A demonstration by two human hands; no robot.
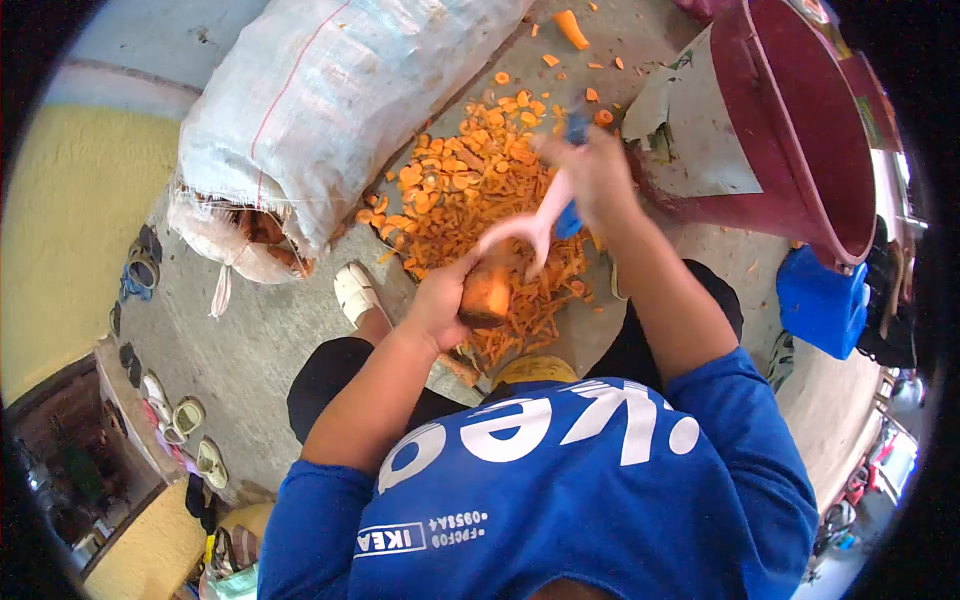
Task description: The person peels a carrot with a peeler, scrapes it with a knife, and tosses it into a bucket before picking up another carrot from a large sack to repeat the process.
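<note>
My left hand (438,302) is closed around a thick orange carrot (486,296), its cut end facing me. A pink Y-shaped peeler (545,218) is gripped in my right hand (600,182), which is blurred by motion. The peeler's forked head lies right at the upper end of the carrot. Beneath both hands spreads a heap of orange carrot peelings (545,290), with round carrot slices (470,160) toward its far side. Something blue (568,220) shows beside the peeler, partly covered by it.
A large white woven sack (320,110) lies at the upper left, carrots showing at its torn mouth. To the right stands a big maroon tub (800,140), with a blue jerrycan (820,300) beside it. Several shoes (190,415) line the left wall. One carrot piece (570,30) lies far off.
</note>
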